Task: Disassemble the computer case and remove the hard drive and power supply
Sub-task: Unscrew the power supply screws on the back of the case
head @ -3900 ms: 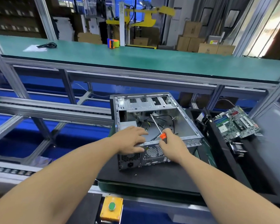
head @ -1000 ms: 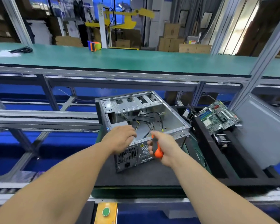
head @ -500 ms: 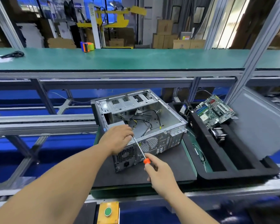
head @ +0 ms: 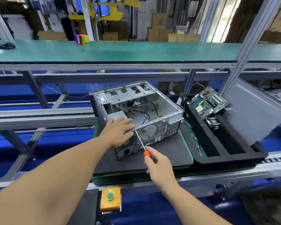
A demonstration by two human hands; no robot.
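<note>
An open metal computer case (head: 161, 109) lies on its side on a black mat (head: 169, 153), rear panel toward me. The grey power supply (head: 116, 116) sits in the case's near left corner, black cables loose behind it. My left hand (head: 120, 133) rests flat on the case's top rear edge over the power supply. My right hand (head: 159, 166) grips an orange-handled screwdriver (head: 140, 142); its shaft points up and left, with the tip at the rear panel just beside my left fingers. No hard drive can be made out.
A black tray (head: 224, 158) to the right holds a green motherboard (head: 208, 101) and a heatsink. A grey side panel (head: 253, 112) leans at far right. A yellow box with a green button (head: 110, 198) sits below the mat. A green shelf (head: 136, 51) runs behind.
My right hand drew the screwdriver out of the case, turned it round and set its tip against the rear panel. The left hand stayed on the case's edge. My view shifted left.
</note>
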